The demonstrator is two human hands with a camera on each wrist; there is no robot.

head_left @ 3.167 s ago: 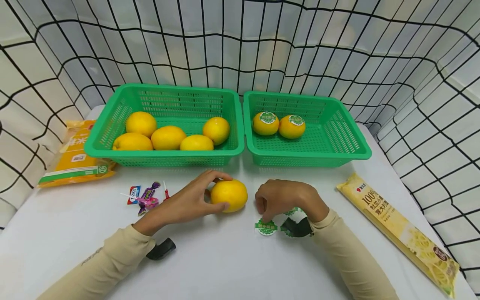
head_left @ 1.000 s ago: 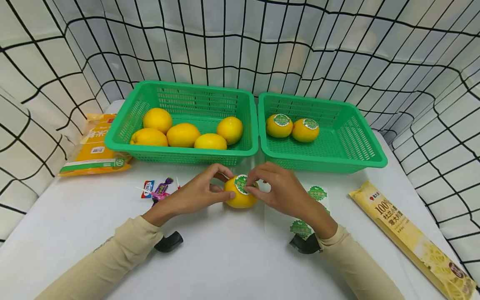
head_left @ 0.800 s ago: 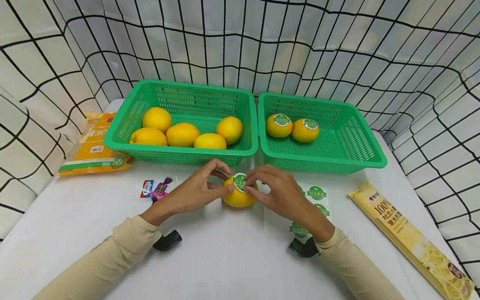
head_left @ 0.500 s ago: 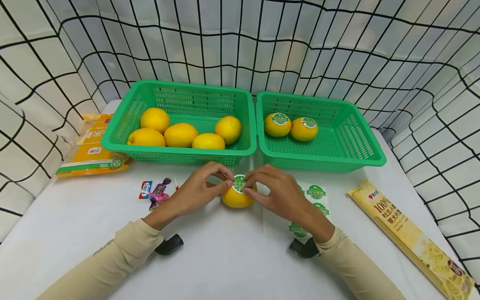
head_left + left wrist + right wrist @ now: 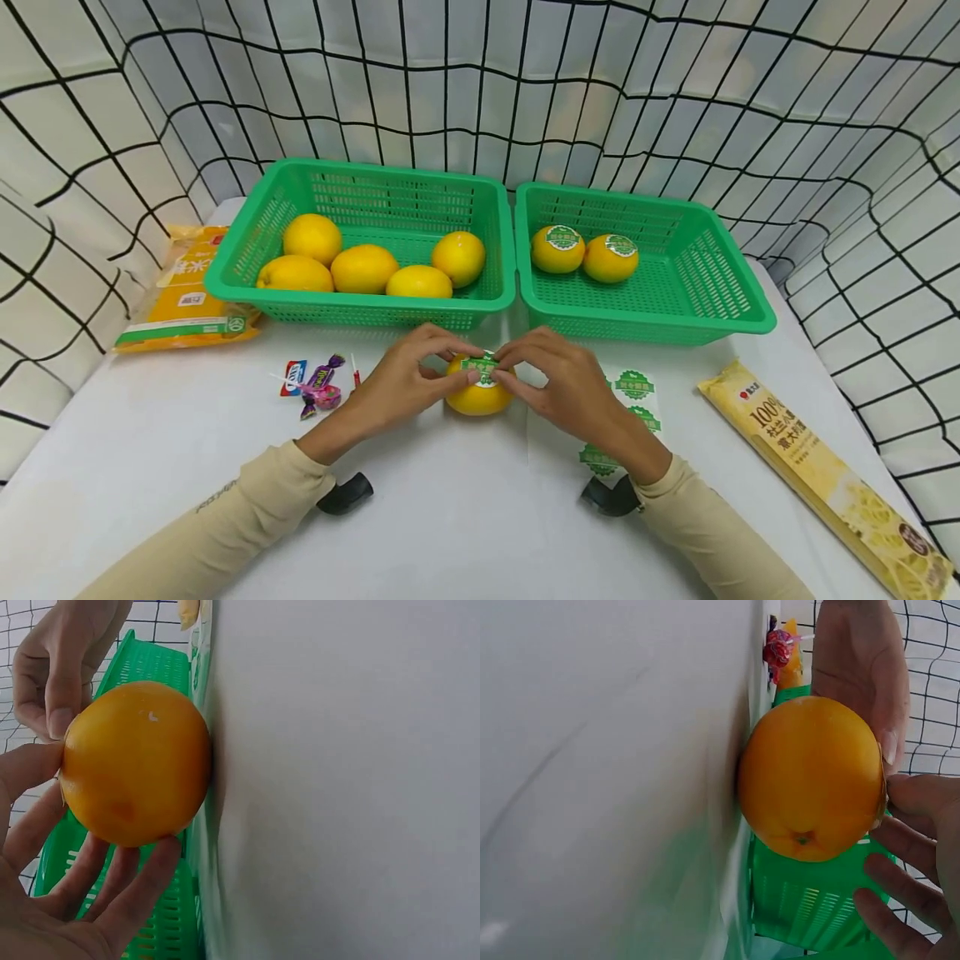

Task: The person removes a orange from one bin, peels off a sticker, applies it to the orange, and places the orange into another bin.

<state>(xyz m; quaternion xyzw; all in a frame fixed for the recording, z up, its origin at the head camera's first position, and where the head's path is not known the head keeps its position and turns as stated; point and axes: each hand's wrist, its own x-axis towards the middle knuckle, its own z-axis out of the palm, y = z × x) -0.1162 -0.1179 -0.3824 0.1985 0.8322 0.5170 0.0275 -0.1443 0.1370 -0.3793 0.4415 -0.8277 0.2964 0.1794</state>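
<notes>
On the white table in the head view sits an orange (image 5: 478,402), with a round green-and-white sticker (image 5: 478,368) on its top. My left hand (image 5: 401,379) holds the orange from the left, thumb on the sticker; in the left wrist view its fingertips touch the underside of the orange (image 5: 139,769). From the other side, my right hand (image 5: 566,379) pinches the sticker's right edge between thumb and forefinger. Its other fingers stand apart from the orange (image 5: 810,780) in the right wrist view. Fingertips partly cover the sticker.
Several oranges lie in the left green basket (image 5: 360,312); two stickered ones are in the right basket (image 5: 645,321). Beside my right forearm lies a sticker sheet (image 5: 551,442). Candies (image 5: 318,387), an orange food bag (image 5: 191,296) and a pasta pack (image 5: 817,467) lie around. Black netting stands behind.
My right hand has brought a sticker from the sheet to the orange. Since then the sticker has settled on the fruit, and my left thumb has moved onto it.
</notes>
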